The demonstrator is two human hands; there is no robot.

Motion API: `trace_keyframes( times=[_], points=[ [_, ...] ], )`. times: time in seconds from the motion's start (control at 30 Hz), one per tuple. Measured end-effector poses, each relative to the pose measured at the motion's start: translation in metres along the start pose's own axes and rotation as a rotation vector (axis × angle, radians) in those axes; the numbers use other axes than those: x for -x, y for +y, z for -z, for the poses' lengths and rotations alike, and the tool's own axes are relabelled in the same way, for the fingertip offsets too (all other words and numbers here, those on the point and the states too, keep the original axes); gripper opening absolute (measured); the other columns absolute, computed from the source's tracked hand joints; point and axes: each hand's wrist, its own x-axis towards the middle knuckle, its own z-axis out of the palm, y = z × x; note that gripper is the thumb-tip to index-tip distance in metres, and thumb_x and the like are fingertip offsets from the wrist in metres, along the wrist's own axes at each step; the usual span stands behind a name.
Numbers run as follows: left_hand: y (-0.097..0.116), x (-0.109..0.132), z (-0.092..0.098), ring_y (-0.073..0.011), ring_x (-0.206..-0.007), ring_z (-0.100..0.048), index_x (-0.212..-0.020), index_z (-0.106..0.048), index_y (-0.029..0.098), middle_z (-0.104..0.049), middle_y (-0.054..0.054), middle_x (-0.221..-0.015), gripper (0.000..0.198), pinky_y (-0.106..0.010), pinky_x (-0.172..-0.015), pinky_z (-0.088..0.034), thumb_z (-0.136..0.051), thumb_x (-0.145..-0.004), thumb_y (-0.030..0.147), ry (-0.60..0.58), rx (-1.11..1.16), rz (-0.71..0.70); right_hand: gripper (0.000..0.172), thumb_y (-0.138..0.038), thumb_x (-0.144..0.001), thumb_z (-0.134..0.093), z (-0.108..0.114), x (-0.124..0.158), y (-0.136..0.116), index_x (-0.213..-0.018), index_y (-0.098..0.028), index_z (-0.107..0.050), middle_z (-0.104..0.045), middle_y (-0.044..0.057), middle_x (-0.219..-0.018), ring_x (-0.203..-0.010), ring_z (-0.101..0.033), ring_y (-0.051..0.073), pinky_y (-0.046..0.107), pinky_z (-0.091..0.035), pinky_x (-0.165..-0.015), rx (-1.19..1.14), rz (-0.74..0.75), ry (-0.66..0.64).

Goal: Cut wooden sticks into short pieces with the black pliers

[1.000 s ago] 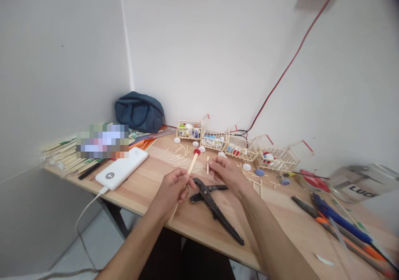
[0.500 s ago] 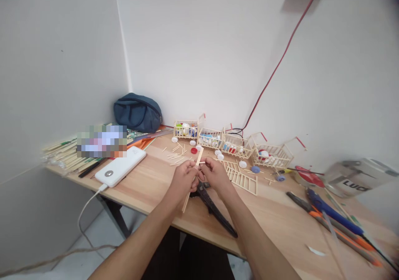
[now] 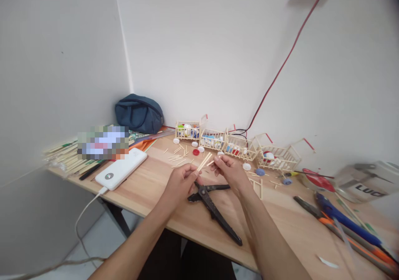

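Observation:
My left hand [image 3: 183, 182] is closed around a pair of thin wooden sticks [image 3: 205, 162] that point up and away from me. Pinched in my right hand [image 3: 229, 171] is a short wooden stick [image 3: 210, 163], its tip close to the sticks in the left. Black scissors [image 3: 215, 211] lie on the table just below both hands, their handles spread. A flat stick frame [image 3: 257, 187] is partly hidden behind my right hand. Beyond the hands, several small stick carts [image 3: 238, 148] with bottle-cap wheels stand in a row, filled with coloured pieces.
Cut stick pieces [image 3: 178, 157] and a red cap [image 3: 195, 152] lie near the carts. A white power bank [image 3: 121, 170], bundled sticks [image 3: 64, 157] and a blue pouch [image 3: 139, 114] are on the left. Pliers [image 3: 349, 217], a glue gun's cable-like strip and a clear tub [image 3: 364, 184] occupy the right.
My hands have moved apart, the right one shifting rightward with the short stick. The sticks in my left hand sit lower in view, and more of the scissors shows.

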Motion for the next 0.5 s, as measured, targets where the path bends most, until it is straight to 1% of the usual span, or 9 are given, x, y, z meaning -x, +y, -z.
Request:
trace_keyframes(
  times=[0.07,0.17,0.33,0.5],
  points=[
    [0.0004,-0.0009,0.0029,-0.004,-0.039,-0.037,-0.074,-0.053,0.014,-0.062,-0.001,-0.067,0.022,-0.018,-0.038,-0.028,-0.052,-0.077,0.036,-0.018,-0.042,0.003,0.033,-0.048,-0.078,-0.059,0.0016,0.0008,0.0012,-0.07,-0.016,-0.063,-0.062,0.001,-0.061,-0.052,-0.053,0.01,0.022,-0.041,-0.05,0.004,-0.015,-0.037],
    [-0.0002,-0.0024,0.0035,-0.0043,-0.038,-0.036,-0.075,-0.056,0.014,-0.063,-0.002,-0.067,0.02,-0.019,-0.038,-0.027,-0.051,-0.077,0.034,-0.054,-0.061,0.027,0.031,-0.045,-0.079,-0.059,-0.0017,0.0049,0.0008,-0.07,-0.017,-0.062,-0.062,0.0,-0.061,-0.052,-0.053,0.009,0.022,-0.041,-0.049,0.032,-0.001,-0.061],
    [-0.0016,-0.0026,-0.0005,-0.0043,-0.038,-0.037,-0.073,-0.056,0.014,-0.063,-0.002,-0.067,0.019,-0.019,-0.038,-0.028,-0.051,-0.077,0.032,-0.062,-0.063,0.039,0.029,-0.043,-0.08,-0.059,-0.0072,0.0087,-0.0012,-0.07,-0.016,-0.063,-0.065,0.003,-0.066,-0.059,-0.058,0.012,0.023,-0.044,-0.052,0.055,0.005,-0.05],
    [-0.0018,-0.0015,-0.0005,-0.0038,-0.038,-0.038,-0.079,-0.057,0.012,-0.064,-0.003,-0.069,0.019,-0.018,-0.039,-0.029,-0.051,-0.078,0.031,-0.082,-0.069,0.027,0.027,-0.042,-0.077,-0.061,-0.0059,0.0084,-0.0033,-0.073,-0.015,-0.062,-0.064,0.001,-0.063,-0.053,-0.053,0.009,0.022,-0.044,-0.052,0.051,-0.002,-0.025]
  ],
)
